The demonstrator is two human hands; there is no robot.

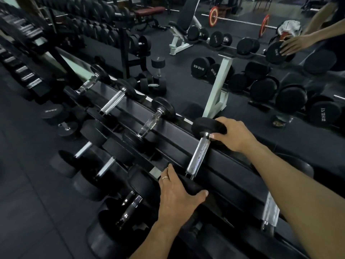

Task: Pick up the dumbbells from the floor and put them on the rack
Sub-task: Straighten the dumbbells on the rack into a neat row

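A black dumbbell with a chrome handle [198, 156] lies across the top tier of the black rack [229, 165]. My left hand [177, 193] grips its near head. My right hand [235, 133] holds its far head against the mirror side. Other dumbbells [153, 118] rest on the same tier to the left, and bigger ones [104, 167] fill the lower tier. On the floor at the left stands an upright dumbbell [56, 118].
A mirror runs behind the rack and reflects my hand [293, 44], a white bench [186, 32], a barbell with red plates [239, 20] and more dumbbells. A second long rack [22, 58] stretches along the far left. Dark rubber floor [28, 202] lies at bottom left.
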